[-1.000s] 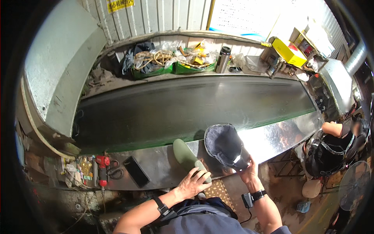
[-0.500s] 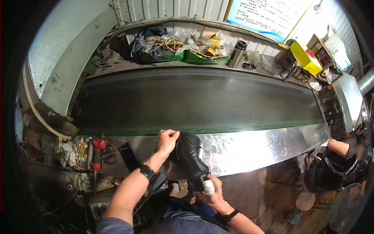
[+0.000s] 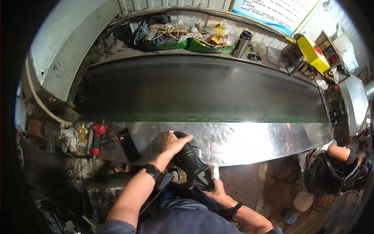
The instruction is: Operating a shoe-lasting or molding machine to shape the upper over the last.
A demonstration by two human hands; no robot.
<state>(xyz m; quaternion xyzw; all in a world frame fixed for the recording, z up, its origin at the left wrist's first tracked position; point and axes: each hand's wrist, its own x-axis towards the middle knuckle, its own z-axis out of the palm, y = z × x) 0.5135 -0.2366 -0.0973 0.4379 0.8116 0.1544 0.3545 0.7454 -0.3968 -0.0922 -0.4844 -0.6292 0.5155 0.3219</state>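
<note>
A black shoe [image 3: 191,156] is held at a slant above the near edge of the metal ledge, its toe end away from me and its collar close to my body. My left hand [image 3: 173,144] is closed around the toe end, with the thumb lying across the top. Around the heel end, my right hand [image 3: 217,190] grips the shoe; a white wrapping [image 3: 214,171] covers a digit that sticks up beside the collar. The shoe hides some fingers of both hands.
A dark conveyor belt [image 3: 202,89] runs behind the shiny metal ledge [image 3: 253,140]. Left on the ledge lie a black phone [image 3: 129,144] and a red tool [image 3: 97,138]. Green bins [image 3: 210,47] and a steel flask [image 3: 242,43] stand behind. Another person's arm [image 3: 339,151] is at the right.
My left hand has gone from pinching beside the toe to wrapping over it. The shoe has turned in my hands, and the white-wrapped digit now points up. The view has shifted slightly.
</note>
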